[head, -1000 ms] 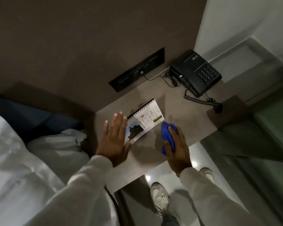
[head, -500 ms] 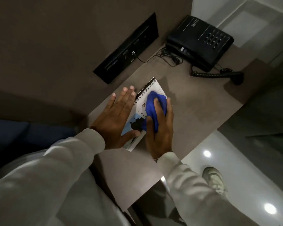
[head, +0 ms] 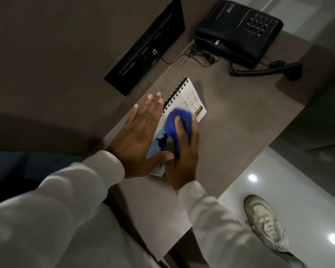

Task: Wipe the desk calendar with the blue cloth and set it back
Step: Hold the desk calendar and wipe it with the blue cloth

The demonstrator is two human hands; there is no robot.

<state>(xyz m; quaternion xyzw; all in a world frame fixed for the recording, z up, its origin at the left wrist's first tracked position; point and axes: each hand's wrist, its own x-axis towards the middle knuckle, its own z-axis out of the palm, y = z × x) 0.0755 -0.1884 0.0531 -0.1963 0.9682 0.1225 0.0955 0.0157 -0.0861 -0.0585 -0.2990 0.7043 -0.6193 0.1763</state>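
The calendar (head: 190, 97) is lying flat near the middle of the desk (head: 240, 122), its spiral edge toward the wall. The left hand (head: 139, 136) is pressing on it, open and flat, fingers together. The right hand (head: 182, 151) is gripping the bunched cloth (head: 172, 122) on the page. A phone (head: 238, 29) is sitting at the far corner.

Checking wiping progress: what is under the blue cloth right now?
The cloth, pressed down by the right hand, lies on the calendar. Its spiral edge, date grid and part of a picture show; the page middle beneath is covered. The left hand steadies it.
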